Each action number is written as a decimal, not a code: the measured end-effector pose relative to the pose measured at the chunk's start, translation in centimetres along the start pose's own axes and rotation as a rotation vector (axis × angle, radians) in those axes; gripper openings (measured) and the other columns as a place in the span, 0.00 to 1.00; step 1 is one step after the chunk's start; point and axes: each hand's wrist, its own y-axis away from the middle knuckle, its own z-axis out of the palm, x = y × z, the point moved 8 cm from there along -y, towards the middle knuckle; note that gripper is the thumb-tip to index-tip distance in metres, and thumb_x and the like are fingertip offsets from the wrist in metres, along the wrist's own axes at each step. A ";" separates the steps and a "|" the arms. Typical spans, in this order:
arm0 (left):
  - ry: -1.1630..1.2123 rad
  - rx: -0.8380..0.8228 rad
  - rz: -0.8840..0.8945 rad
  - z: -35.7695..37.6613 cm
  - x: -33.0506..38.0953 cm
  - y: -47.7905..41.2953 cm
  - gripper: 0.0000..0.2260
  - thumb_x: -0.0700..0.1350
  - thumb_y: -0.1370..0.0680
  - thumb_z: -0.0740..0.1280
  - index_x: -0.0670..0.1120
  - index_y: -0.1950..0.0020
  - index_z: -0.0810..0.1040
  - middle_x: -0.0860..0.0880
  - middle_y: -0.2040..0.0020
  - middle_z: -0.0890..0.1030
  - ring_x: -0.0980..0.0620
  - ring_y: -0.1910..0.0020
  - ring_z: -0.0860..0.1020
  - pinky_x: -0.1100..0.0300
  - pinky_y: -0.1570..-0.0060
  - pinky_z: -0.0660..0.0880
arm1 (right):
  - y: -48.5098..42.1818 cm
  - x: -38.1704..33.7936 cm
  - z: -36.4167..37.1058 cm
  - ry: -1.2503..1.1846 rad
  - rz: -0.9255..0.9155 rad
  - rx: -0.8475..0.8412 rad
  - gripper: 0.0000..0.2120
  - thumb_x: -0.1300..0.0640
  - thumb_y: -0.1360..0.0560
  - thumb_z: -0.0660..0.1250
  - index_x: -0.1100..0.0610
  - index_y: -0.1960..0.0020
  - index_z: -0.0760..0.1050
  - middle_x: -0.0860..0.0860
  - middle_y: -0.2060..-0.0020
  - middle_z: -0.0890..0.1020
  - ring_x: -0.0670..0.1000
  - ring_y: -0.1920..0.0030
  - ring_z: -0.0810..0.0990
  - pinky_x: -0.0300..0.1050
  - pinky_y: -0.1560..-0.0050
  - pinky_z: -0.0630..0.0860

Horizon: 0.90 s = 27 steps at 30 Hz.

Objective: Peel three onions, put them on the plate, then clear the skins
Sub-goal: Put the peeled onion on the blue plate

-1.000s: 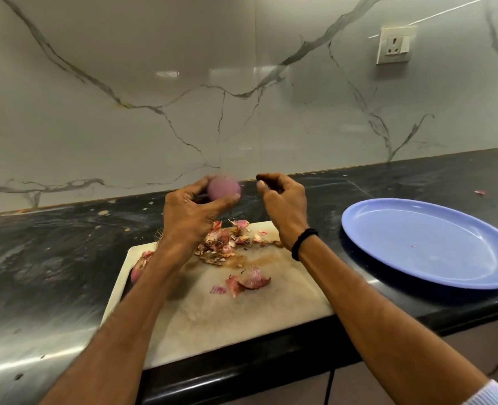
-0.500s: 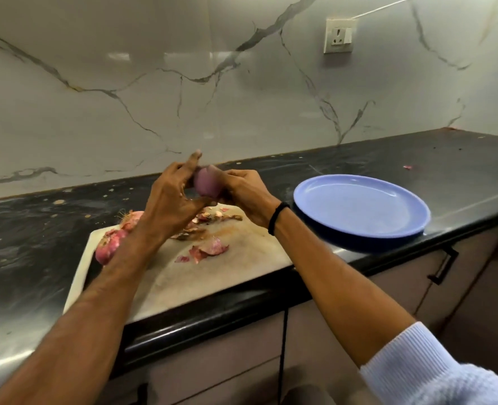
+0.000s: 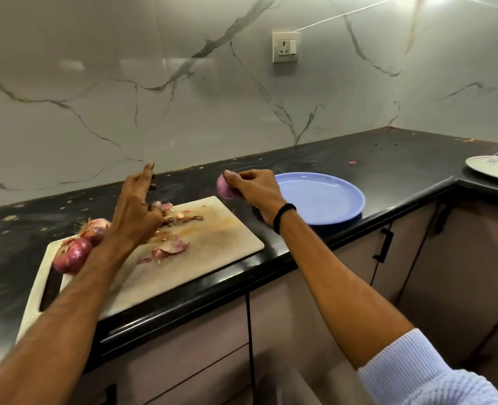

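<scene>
My right hand (image 3: 255, 190) grips a peeled purple onion (image 3: 224, 187) in the air, between the cutting board (image 3: 212, 244) and the blue plate (image 3: 329, 211). The plate holds nothing. My left hand (image 3: 135, 211) hovers over the board's back left part with fingers spread and holds nothing. Two unpeeled red onions sit at the board's left end, one (image 3: 72, 255) nearer me and one (image 3: 96, 228) behind it, partly hidden by my left forearm. Loose onion skins (image 3: 170, 248) lie in the board's middle and at its far edge (image 3: 183, 216).
The board lies on a black countertop (image 3: 388, 162) whose front edge runs above cabinet doors. A second plate with a pink item (image 3: 496, 168) sits at the far right. A marble wall with a socket (image 3: 285, 47) stands behind.
The peeled onion passed from my left hand to my right hand, which carried it right toward the plate. My left hand opened and stayed over the board. The view swung right.
</scene>
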 end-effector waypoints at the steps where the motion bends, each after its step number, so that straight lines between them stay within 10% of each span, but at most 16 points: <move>1: -0.003 -0.007 -0.006 0.1 0.0 0.1 0.40 0.29 0.25 0.68 0.45 0.18 0.54 0.37 0.32 0.68 0.43 0.35 0.73 0.61 0.38 0.68 | -0.1 -0.2 -1.8 0.112 -0.027 0.062 0.16 0.44 0.29 0.74 0.56 0.51 0.83 0.49 0.57 0.85 0.48 0.53 0.83 0.45 0.48 0.80; 9: 0.008 -0.020 -0.023 0.3 -0.2 0.1 0.40 0.29 0.25 0.69 0.45 0.18 0.55 0.36 0.35 0.69 0.41 0.39 0.75 0.53 0.36 0.72 | -2.6 1.5 -8.9 0.690 -0.047 0.244 0.12 0.52 0.30 0.72 0.58 0.65 0.74 0.52 0.69 0.76 0.52 0.64 0.74 0.40 0.70 0.66; 16: 0.015 -0.007 -0.042 0.0 -0.1 0.1 0.39 0.28 0.25 0.68 0.44 0.18 0.57 0.36 0.36 0.69 0.42 0.41 0.75 0.55 0.38 0.73 | -3.8 3.3 -7.5 0.792 -0.064 0.122 0.22 0.55 0.30 0.74 0.58 0.39 0.73 0.58 0.42 0.74 0.55 0.46 0.76 0.42 0.47 0.72; 20: 0.005 -0.020 -0.037 0.3 -0.4 0.0 0.39 0.28 0.26 0.68 0.45 0.18 0.57 0.37 0.37 0.70 0.42 0.42 0.76 0.51 0.37 0.75 | -3.8 4.4 -7.5 0.834 0.002 0.038 0.33 0.48 0.34 0.79 0.58 0.37 0.66 0.57 0.43 0.77 0.56 0.45 0.76 0.45 0.47 0.74; 27: 0.029 -0.039 -0.067 0.3 -0.3 0.2 0.38 0.29 0.25 0.68 0.45 0.18 0.57 0.38 0.35 0.70 0.49 0.42 0.75 0.51 0.36 0.75 | -4.2 4.8 -7.0 0.936 -0.018 0.032 0.25 0.43 0.26 0.70 0.58 0.38 0.70 0.56 0.47 0.81 0.56 0.50 0.78 0.44 0.51 0.72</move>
